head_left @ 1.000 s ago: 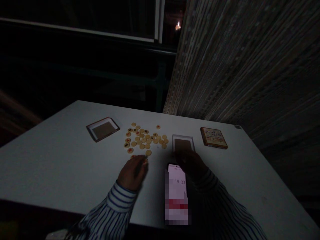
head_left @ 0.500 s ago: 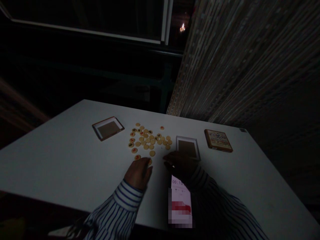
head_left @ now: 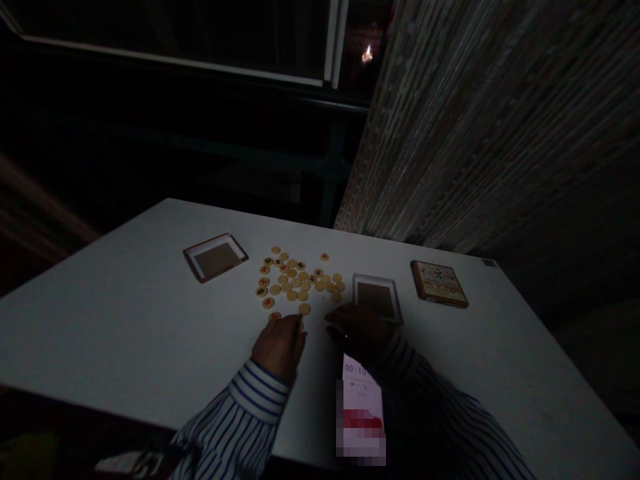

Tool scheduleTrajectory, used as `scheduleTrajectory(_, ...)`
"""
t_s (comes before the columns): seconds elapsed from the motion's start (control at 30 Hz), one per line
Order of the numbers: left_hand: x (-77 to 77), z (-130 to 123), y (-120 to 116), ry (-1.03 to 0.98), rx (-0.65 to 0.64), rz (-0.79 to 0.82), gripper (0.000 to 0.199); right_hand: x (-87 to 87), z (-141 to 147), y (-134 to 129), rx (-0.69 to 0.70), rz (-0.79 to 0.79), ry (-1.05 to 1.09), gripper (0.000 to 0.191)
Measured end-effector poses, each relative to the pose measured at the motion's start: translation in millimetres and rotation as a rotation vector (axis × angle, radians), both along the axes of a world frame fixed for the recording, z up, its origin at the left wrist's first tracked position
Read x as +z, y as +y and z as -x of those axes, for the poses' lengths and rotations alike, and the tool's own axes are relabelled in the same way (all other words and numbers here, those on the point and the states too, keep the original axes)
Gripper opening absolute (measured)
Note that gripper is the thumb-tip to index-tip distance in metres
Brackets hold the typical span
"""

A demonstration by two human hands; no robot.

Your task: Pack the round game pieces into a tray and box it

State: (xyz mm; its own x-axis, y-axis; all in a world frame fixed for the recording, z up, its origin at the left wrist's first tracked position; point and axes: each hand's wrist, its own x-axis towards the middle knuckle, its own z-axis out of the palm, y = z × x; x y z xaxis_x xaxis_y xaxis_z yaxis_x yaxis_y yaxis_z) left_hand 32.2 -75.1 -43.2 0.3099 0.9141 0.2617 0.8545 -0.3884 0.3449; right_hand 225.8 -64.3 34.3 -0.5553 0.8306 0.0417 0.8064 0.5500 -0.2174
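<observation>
Round wooden pieces (head_left: pixel 291 295), some face up with red or dark characters, lie scattered at the middle of the white table (head_left: pixel 150 320). My left hand (head_left: pixel 278 345) rests at their near edge, fingers bent, beside a piece partly hidden by its fingertips; whether it grips that piece is unclear. My right hand (head_left: pixel 357 328) is in deep shadow at the near end of an open white-rimmed tray (head_left: pixel 399 308), its fingers curled to the left. What it may hold cannot be made out. Below it lies a lit phone (head_left: pixel 361 393) showing a timer.
An open box lid (head_left: pixel 216 258) lies at the left of the pieces. A closed box with a printed top (head_left: pixel 439 283) sits at the right. Behind the table hang string curtains (head_left: pixel 430 133) at the right, with a white frame (head_left: pixel 170 61) at the upper left.
My left hand has shifted very slightly right and nearer the piece beside it. My right hand has barely moved.
</observation>
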Motion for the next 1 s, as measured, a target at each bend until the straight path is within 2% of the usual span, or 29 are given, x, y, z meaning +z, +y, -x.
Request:
scheduleTrajectory(0.27,6.4,-5,-1,0.009,0.062,0.014,0.024,-1.7,2,2,-0.007,0.016,-0.015,0.025)
scheduleTrajectory(0.5,1.5,-4,-1,-0.031,0.042,-0.044,0.023,-1.9,1,2,0.002,-0.004,-0.010,0.023)
scheduleTrajectory(0.67,8.6,-6,-2,-0.086,0.038,-0.074,0.024,-1.9,0,3,0.002,0.022,-0.004,0.025)
scheduleTrajectory(0.8,14.3,-7,-3,-0.119,0.030,-0.042,0.027,-3.0,-3,4,-0.014,-0.010,-0.008,0.025)
scheduleTrajectory(1.0,18.3,-7,-4,-0.219,-0.017,-0.082,0.029,-5.5,-11,3,-0.020,-0.039,0.038,0.027)
